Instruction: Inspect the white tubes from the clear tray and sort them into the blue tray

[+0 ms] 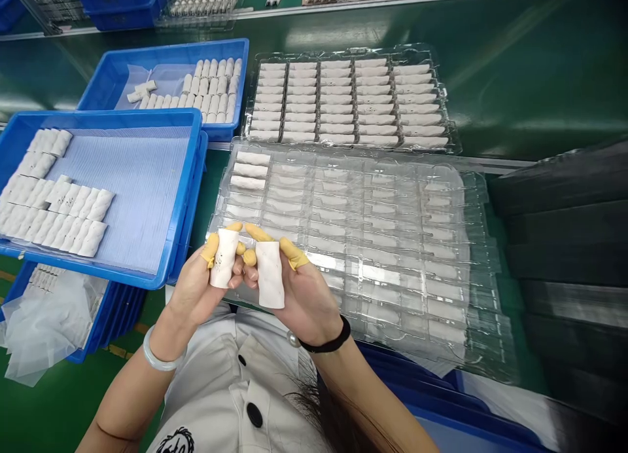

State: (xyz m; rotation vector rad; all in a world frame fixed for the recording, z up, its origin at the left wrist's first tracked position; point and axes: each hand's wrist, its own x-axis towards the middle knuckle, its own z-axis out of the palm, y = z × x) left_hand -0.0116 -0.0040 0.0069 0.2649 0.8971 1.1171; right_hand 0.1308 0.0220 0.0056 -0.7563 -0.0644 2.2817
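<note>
Two short, matte-white, tube-like pieces are held upright side by side, a narrow gap between them, above the near edge of a clear plastic compartment tray (471, 256). The dark-speckled white piece (223, 259) is in the left hand (189, 288): the thumb, in a yellow rubber finger cot (210, 249), presses its left edge, while other fingers curl behind it and show past its top and right edge. The plain white piece (270, 276) is in the right hand (308, 300), gripped with the yellow-covered thumb along its upper right edge and fingers behind it, two tips showing at its top and left. The two hands' fingertips come close together between the pieces.

Beyond them, three bright white pieces (250, 170) lie in the tray's far left column. Behind it, a second clear plastic tray (286, 106) holds five columns of white pieces. To the left, a blue plastic bin (161, 274) lined with pale sheeting carries rows of similar pieces, and another blue bin (171, 48) stands behind it.
</note>
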